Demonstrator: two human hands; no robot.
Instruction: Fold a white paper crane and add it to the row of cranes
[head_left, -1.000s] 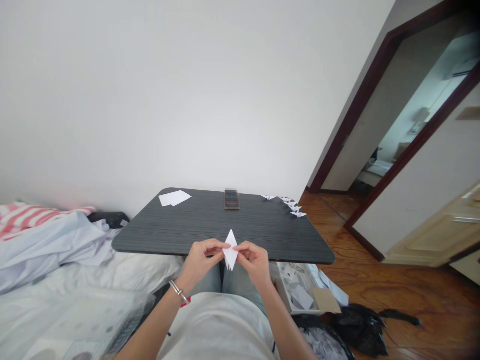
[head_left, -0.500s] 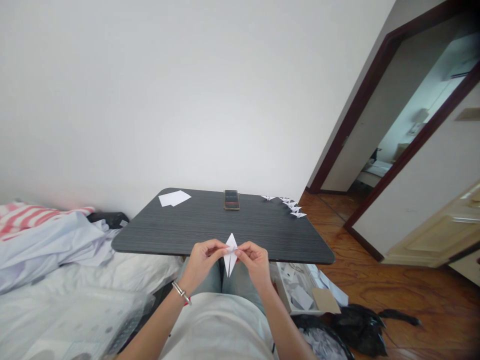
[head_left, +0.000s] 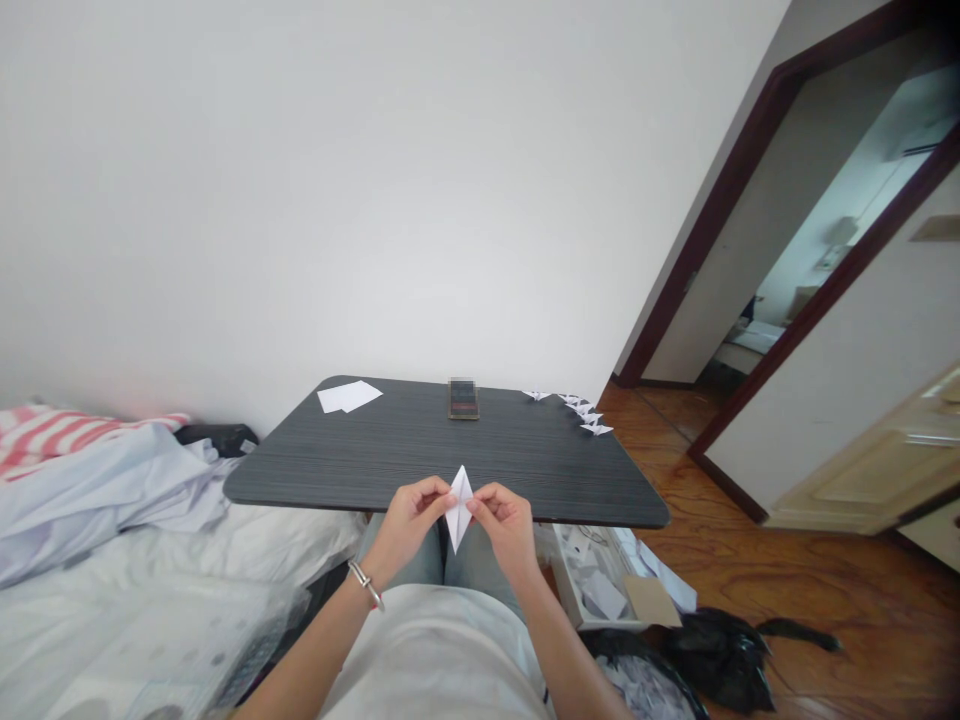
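A small white folded paper (head_left: 459,508), a narrow diamond with a point up and a point down, hangs just in front of the dark table's near edge (head_left: 450,500). My left hand (head_left: 409,525), with a metal bracelet on its wrist, pinches the paper's left side. My right hand (head_left: 508,527) pinches its right side. Both hands have fingers closed on the paper, above my lap.
On the table lie white paper sheets (head_left: 349,396) at the far left, a phone (head_left: 463,398) at the far middle and several small folded paper figures (head_left: 581,409) at the far right. Bedding (head_left: 112,490) lies left. A box of paper scraps (head_left: 600,585) and black bag (head_left: 720,655) sit on the wooden floor right.
The folded paper has become narrower as its sides were folded in, and my hands have shifted slightly while still pinching it.
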